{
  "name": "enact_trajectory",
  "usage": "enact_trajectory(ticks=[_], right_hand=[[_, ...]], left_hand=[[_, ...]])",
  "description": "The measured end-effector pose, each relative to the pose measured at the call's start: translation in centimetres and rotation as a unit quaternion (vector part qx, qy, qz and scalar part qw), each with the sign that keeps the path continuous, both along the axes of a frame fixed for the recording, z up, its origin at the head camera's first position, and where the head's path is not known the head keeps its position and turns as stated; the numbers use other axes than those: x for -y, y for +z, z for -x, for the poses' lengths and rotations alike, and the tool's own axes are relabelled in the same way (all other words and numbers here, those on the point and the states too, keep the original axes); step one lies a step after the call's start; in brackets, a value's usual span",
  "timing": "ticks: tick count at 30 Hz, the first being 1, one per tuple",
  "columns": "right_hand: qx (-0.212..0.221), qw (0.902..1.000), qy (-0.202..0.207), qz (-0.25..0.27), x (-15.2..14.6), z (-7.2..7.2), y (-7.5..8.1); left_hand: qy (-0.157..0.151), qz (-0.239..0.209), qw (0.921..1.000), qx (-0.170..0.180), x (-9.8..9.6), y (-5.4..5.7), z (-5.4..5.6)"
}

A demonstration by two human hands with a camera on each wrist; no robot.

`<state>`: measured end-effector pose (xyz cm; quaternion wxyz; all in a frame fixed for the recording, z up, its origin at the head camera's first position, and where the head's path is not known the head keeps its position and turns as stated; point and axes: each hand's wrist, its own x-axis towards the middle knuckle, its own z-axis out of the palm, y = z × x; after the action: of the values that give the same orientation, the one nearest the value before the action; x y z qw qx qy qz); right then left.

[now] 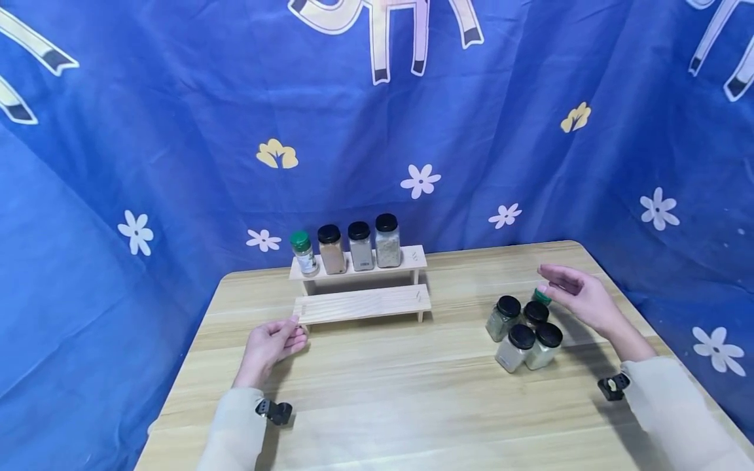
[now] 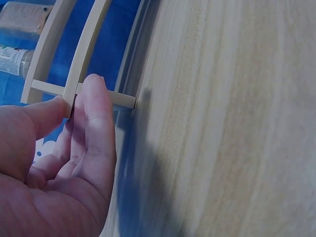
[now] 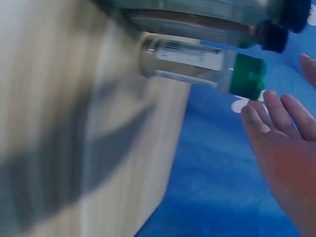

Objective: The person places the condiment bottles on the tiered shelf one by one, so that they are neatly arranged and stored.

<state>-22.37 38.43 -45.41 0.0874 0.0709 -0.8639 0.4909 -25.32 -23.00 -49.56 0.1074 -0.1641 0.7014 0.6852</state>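
My left hand point(image 1: 272, 347) pinches the left end of the lower step of a two-step wooden rack point(image 1: 365, 303). In the left wrist view, the thumb lies on one side of the slat point(image 2: 81, 59) and the fingers on the other. At the table's right, my right hand point(image 1: 580, 304) hovers with fingers extended beside a small green-capped spice jar point(image 3: 197, 64). In the right wrist view, its fingertips are close to the green cap. Several black-capped spice jars point(image 1: 514, 348) stand clustered against that jar, partly hiding it in the head view.
On the rack's upper step stand a green-capped jar point(image 1: 305, 255) and three black-capped jars point(image 1: 361, 247) in a row. The lower step carries no jars. A blue patterned cloth point(image 1: 353, 131) hangs behind and beside the wooden table point(image 1: 400, 405).
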Motion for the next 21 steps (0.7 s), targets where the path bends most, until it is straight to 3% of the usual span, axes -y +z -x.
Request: enact_trajectory(ticks=[11,21], right_hand=[[0.026,0.9993,-0.010,-0.023,-0.3,-0.7,-2.6],[-0.011,0.9995,-0.005,-0.029,-0.8,-0.8,-3.9]], left_hand=[[0.000,0.001,0.9999,-0.011,0.1,-0.5,-0.4],[0.002,0.008,0.9999,-0.012,0.0,-0.4,-0.2]])
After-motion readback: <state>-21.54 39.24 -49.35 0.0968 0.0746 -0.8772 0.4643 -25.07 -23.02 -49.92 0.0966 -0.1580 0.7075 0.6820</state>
